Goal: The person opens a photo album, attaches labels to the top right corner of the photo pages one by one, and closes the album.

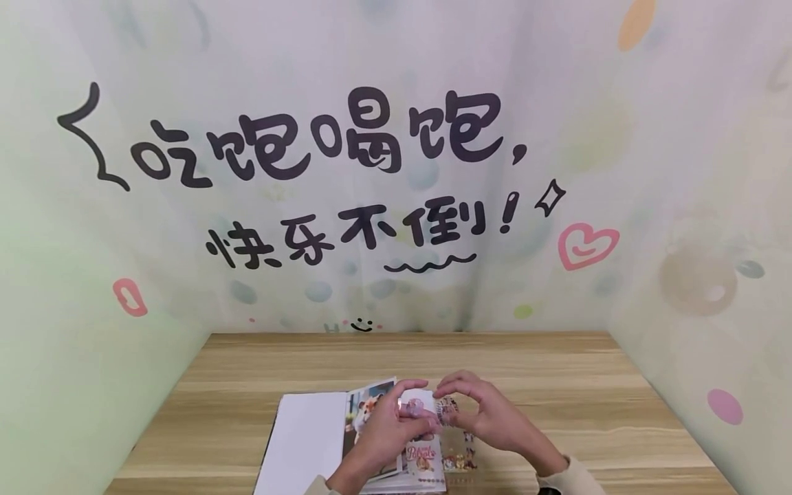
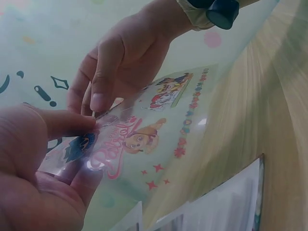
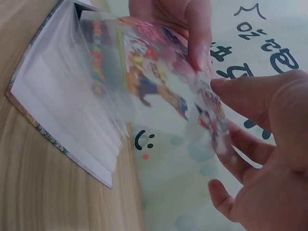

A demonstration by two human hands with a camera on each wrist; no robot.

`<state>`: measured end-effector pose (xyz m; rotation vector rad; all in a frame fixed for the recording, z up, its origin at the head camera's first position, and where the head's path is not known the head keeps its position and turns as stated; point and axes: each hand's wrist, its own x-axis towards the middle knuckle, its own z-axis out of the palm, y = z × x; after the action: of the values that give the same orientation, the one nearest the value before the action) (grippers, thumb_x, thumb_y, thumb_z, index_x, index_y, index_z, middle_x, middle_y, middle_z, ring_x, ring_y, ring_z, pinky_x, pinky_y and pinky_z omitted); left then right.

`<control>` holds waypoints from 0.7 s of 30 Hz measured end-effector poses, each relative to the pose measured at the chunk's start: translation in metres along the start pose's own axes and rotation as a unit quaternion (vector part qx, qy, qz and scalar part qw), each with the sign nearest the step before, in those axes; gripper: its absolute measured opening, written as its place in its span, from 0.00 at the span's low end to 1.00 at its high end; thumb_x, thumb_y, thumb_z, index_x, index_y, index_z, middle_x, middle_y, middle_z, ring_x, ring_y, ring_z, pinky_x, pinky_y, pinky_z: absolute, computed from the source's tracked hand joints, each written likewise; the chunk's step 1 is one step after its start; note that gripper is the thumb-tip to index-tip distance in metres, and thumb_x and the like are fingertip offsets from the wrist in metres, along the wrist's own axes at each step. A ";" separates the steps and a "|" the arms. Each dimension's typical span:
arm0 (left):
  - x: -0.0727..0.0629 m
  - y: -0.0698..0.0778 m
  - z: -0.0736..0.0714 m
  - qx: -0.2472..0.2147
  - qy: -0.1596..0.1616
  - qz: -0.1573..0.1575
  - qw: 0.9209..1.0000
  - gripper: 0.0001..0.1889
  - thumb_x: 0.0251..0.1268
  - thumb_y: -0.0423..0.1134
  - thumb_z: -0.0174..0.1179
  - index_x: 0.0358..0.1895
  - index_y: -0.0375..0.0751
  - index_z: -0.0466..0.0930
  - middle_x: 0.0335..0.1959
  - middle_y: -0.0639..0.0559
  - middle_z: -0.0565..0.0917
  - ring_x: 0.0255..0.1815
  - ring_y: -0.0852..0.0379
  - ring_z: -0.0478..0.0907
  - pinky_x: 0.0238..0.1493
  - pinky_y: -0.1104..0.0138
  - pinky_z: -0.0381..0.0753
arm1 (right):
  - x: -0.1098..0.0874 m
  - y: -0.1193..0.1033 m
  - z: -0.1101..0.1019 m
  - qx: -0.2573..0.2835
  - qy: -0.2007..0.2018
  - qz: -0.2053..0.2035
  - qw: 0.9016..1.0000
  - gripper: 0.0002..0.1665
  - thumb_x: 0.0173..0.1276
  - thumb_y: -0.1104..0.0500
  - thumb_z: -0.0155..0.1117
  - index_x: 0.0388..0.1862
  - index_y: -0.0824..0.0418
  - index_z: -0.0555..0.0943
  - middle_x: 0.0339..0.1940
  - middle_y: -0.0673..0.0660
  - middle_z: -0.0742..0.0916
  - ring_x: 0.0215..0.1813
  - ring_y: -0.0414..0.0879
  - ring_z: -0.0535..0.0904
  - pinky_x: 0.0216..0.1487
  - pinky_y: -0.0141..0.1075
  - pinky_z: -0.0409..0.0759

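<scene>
A clear sticker sheet [image 2: 144, 139] printed with cartoon dogs, hearts and stars is held tilted between both hands. My left hand [image 1: 379, 432] pinches it, the thumb lying over the printed side in the left wrist view. Opposite, my right hand [image 1: 495, 416] grips another edge, with its thumb on one face and fingers behind, as the right wrist view shows. Below lies an open album [image 1: 303, 440] with blank white pages on its left side. A photo [image 1: 361, 410] of an animal stands partly hidden behind my left hand.
The album rests on a wood-grain table [image 1: 557, 371], close to the front. A printed curtain [image 1: 309, 55] with large black lettering hangs behind the table and along both sides. Many pages [image 3: 67, 96] show along the album's edge.
</scene>
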<state>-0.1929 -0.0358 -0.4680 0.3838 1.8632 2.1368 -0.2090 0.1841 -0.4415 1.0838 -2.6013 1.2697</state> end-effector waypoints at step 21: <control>0.003 0.001 0.001 -0.012 0.052 0.016 0.998 0.32 0.60 0.28 0.67 0.68 0.39 0.67 0.38 0.39 0.88 0.34 0.51 0.87 0.42 0.58 0.86 | 0.000 -0.010 0.021 -0.142 0.096 -0.098 0.980 0.17 0.57 0.57 0.77 0.45 0.50 0.85 0.42 0.39 0.87 0.46 0.35 0.81 0.48 0.40 0.60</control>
<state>-0.1951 -0.0339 -0.4669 0.3056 1.8974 2.2369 -0.1971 0.1652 -0.4485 1.0738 -2.3722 0.8796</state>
